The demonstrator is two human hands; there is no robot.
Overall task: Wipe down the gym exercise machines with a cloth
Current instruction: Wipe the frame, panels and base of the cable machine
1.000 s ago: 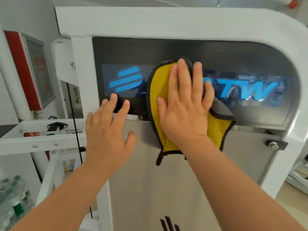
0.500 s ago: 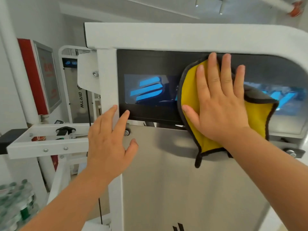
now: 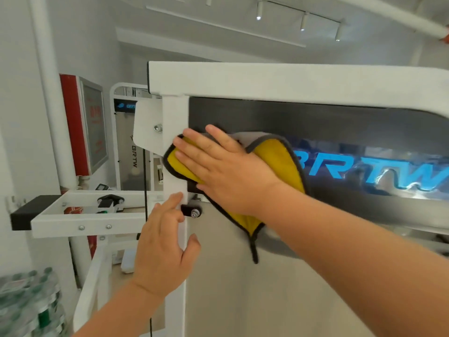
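Right grip [image 3: 226, 171], spread flat on the yellow cloth [image 3: 279, 161], has swept to the logo panel [image 3: 340, 122]'s left edge, likely finishing it. Left grip [image 3: 162, 249], fingers straight, rests on the post [image 3: 173, 113] beside it.

- two bare hands: one left hand [image 3: 160, 251], one right hand [image 3: 226, 171]
- one yellow microfibre cloth with a dark grey hem [image 3: 279, 161]
- two white-framed exercise machines with dark logo panels: one near machine [image 3: 267, 79], one farther machine [image 3: 125, 106]
- four blue letters [image 3: 379, 171] on the near machine's panel, the first partly covered by the cloth
- three lit white ceiling spotlights [image 3: 302, 23] on one track
- one red-sided wall box with a grey-framed front [image 3: 93, 125]
- one thin black cable [image 3: 145, 171]
- two silver screw heads [image 3: 81, 227] side by side on a white crossbar [image 3: 60, 224]
- one wrapped pack of clear plastic bottles with green caps [image 3: 29, 300]; the bottles are too blurred to count
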